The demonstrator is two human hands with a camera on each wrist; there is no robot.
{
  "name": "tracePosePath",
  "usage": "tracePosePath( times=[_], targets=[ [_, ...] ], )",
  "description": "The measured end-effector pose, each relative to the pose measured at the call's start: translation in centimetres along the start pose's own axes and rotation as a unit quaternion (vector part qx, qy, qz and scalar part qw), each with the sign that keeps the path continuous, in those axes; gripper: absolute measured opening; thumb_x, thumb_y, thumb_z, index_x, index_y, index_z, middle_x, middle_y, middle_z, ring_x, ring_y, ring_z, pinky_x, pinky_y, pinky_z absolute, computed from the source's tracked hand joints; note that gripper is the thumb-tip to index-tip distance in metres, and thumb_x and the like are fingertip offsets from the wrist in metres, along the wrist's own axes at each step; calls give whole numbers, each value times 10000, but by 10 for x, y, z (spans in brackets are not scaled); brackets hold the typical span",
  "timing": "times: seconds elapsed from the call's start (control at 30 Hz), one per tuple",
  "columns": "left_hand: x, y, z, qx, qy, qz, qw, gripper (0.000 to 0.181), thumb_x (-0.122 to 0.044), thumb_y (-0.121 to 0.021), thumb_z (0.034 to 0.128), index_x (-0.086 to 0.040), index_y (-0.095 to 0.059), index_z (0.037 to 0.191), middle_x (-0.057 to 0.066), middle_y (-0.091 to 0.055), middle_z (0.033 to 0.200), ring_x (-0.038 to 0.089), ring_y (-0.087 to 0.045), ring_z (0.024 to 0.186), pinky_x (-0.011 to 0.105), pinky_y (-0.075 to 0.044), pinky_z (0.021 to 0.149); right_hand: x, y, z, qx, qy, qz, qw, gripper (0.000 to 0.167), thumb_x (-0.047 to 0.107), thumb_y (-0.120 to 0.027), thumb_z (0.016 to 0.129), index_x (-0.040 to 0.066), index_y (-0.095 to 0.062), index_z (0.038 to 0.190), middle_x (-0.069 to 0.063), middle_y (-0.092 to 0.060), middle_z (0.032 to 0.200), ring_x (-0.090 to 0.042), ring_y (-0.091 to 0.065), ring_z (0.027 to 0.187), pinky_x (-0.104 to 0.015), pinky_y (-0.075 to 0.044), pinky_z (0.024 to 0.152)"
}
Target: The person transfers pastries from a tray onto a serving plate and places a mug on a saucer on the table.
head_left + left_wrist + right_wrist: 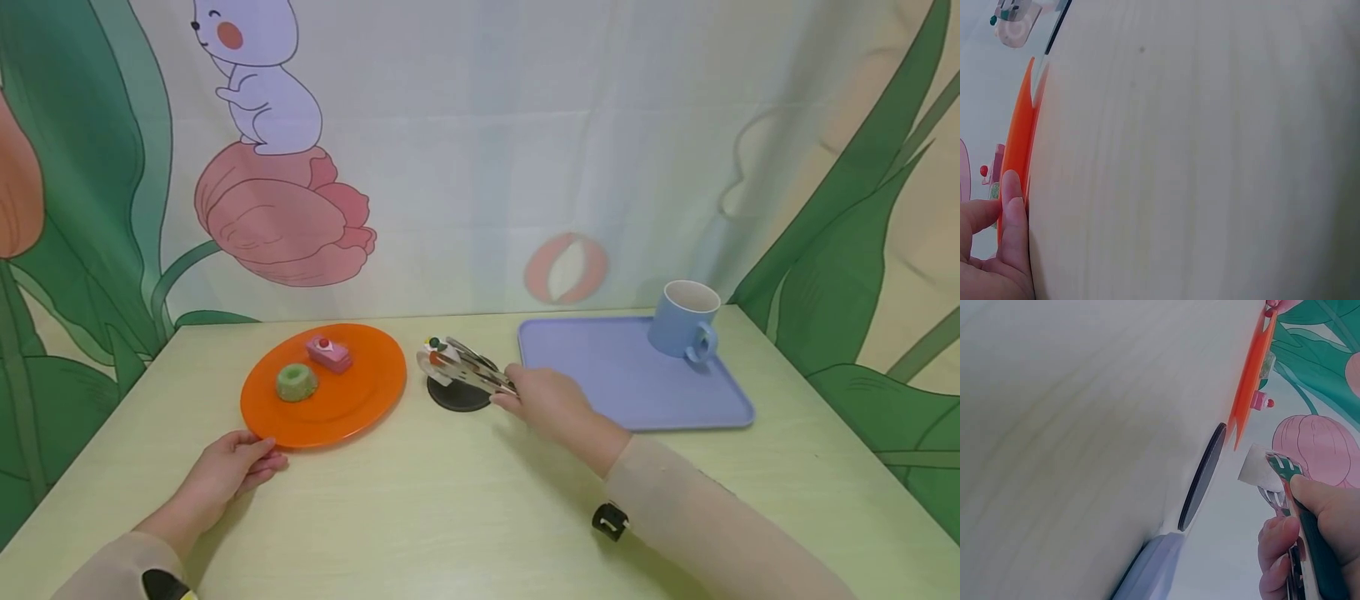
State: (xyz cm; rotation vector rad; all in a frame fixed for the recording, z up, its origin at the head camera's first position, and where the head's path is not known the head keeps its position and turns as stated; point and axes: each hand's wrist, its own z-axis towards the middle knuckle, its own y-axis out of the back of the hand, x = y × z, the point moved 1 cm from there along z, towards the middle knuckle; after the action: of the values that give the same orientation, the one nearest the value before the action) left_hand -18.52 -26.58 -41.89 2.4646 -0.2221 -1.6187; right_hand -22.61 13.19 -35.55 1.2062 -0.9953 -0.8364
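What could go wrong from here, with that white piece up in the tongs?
The white piece is held only by the ends of the tongs in the right hand, off the black disc, so it might slip or twist out. The left hand pinches the orange plate at its rim; tilting it could slide the green cake and pink cake.

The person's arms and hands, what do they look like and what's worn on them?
The left hand and right hand are ungloved. Beige fabric sleeves are worn on both sides. The right one has a small black piece with a pale mark; the left, a black piece with a yellow edge.
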Motion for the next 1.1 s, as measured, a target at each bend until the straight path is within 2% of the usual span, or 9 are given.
tracePosePath(
  times=[0.43, 0.8, 1.1],
  targets=[
    [-1, 0, 0, 17, 47, -28, 10000, 486, -226, -460, 992, 100, -279, 1303, 8, -649, 873, 92, -650, 792, 229, -538, 746, 13, -4, 5, 53, 39, -99, 9999, 402, 473, -553, 901, 100, -556, 1050, -2, -546, 664, -187, -549, 598, -361, -471, 499],
    [0, 0, 1, 27, 25, 26, 10000, 460, -227, -466, 990, 90, -300, 1279, 10, -658, 874, 98, -652, 798, 230, -539, 745, 22, -5, 5, -121, 234, -45, 9996, 357, 465, -574, 890, 116, -522, 941, 13, -486, 598, -161, -500, 535, -336, -433, 457],
    [-1, 0, 1, 50, -1, -24, 10000, 451, -223, -462, 992, 89, -302, 1274, 6, -651, 872, 90, -652, 793, 225, -538, 744, 33, -8, 11, 41, 223, -64, 9997, 380, 486, -560, 890, 119, -538, 987, -22, -560, 660, -212, -600, 649, -381, -483, 519]
  ],
)
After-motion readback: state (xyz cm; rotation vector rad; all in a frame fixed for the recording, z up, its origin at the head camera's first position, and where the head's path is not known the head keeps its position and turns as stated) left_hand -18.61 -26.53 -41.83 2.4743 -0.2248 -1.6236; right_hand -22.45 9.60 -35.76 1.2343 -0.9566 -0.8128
